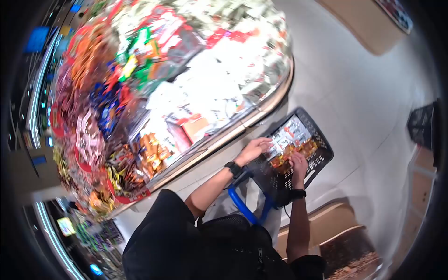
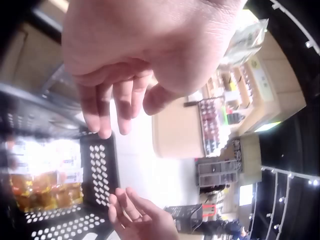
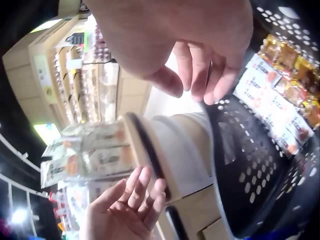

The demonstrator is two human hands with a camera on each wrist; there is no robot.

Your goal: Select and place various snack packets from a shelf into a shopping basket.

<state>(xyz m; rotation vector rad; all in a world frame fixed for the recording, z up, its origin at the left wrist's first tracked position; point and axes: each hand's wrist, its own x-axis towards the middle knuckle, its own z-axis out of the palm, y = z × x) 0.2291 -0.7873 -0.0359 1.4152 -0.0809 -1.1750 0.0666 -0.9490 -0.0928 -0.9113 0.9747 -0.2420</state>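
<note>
Both bare hands hover over a black perforated shopping basket (image 1: pixel 329 148) and hold nothing. My left hand (image 1: pixel 254 150), fingers relaxed, is above the side of the basket nearer the display. Over the opposite side hangs my right hand (image 1: pixel 298 166); its loosely bent fingers (image 3: pixel 199 75) have nothing between them in the right wrist view. Inside the basket, white printed packets (image 3: pixel 270 107) lie beside amber-brown wrapped packets (image 2: pixel 45 195). In the head view the right fingers overlap the amber ones. A blue handle (image 1: pixel 240 204) is at the basket's near end.
A large curved display (image 1: pixel 273 109) heaped with bagged snacks fills the left. Pale floor (image 1: pixel 359 121) runs along the right, with a dark basket (image 1: pixel 423 123) at its far edge. A wooden stand (image 1: pixel 322 221) is near the right forearm.
</note>
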